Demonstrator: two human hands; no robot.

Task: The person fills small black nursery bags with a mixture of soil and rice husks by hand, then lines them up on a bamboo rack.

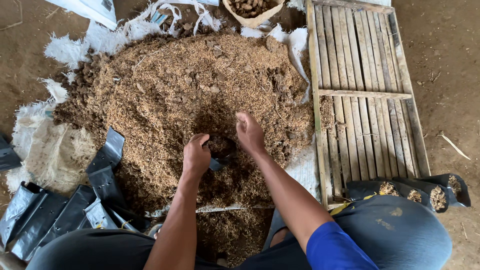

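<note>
I see both hands down at the near edge of the brown pile of husk and soil (195,95), which lies heaped on torn white sacking (65,50) on the dirt floor. My left hand (196,156) is curled around the rim of a small black grow bag (219,150), gripping it and holding its mouth open. The bag sits in a hollow in the pile, between the two hands, with mix already visible inside. My right hand (249,132) rests just beside the bag's far edge, fingers cupped loosely against the mix, not gripping any object.

Flat empty black bags (60,210) lie stacked to the left. A slatted wooden frame (365,95) lies to the right, with filled black bags (425,192) lying at its near end.
</note>
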